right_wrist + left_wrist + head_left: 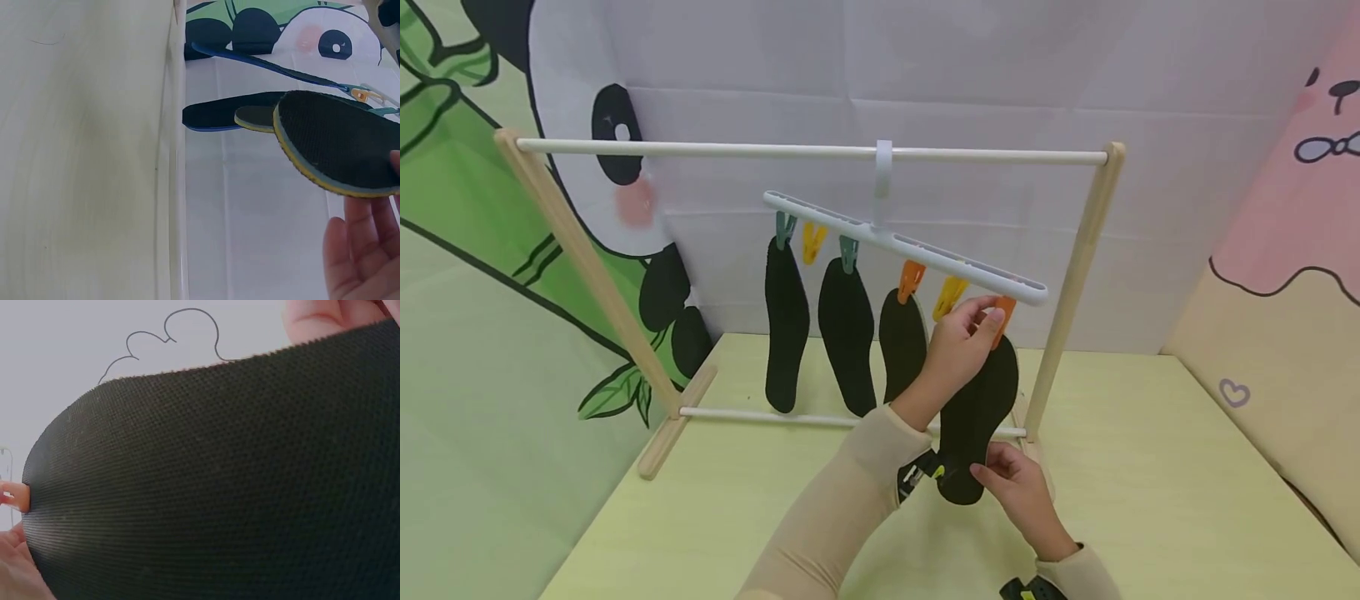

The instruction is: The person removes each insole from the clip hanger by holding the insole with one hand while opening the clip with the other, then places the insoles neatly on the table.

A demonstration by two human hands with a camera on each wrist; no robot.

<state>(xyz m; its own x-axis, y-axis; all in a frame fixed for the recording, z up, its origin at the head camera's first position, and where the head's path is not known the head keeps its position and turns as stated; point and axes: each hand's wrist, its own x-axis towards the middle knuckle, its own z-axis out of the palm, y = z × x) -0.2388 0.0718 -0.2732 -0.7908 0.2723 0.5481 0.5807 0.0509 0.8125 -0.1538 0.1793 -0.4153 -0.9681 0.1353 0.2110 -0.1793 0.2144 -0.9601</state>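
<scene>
A black insole (981,408) hangs at the right end of a white clip hanger (880,233), its top at an orange clothespin (1003,321). My left hand (955,354) pinches that clothespin between thumb and fingers. Lower down, my right hand (1018,492) holds the insole by its edge near the bottom. In the right wrist view, the insole (337,144) shows a yellow and grey rim, with fingers of the right hand (362,250) beneath it. The insole (219,475) fills most of the left wrist view and hides much of both hands.
Three more black insoles, including the leftmost insole (786,325), hang from clothespins. A yellow clothespin (951,296) next to my left hand holds nothing. The tilted hanger hooks over the white top bar (700,150) of a wooden-legged rack (1078,292) on the pale table (1150,483).
</scene>
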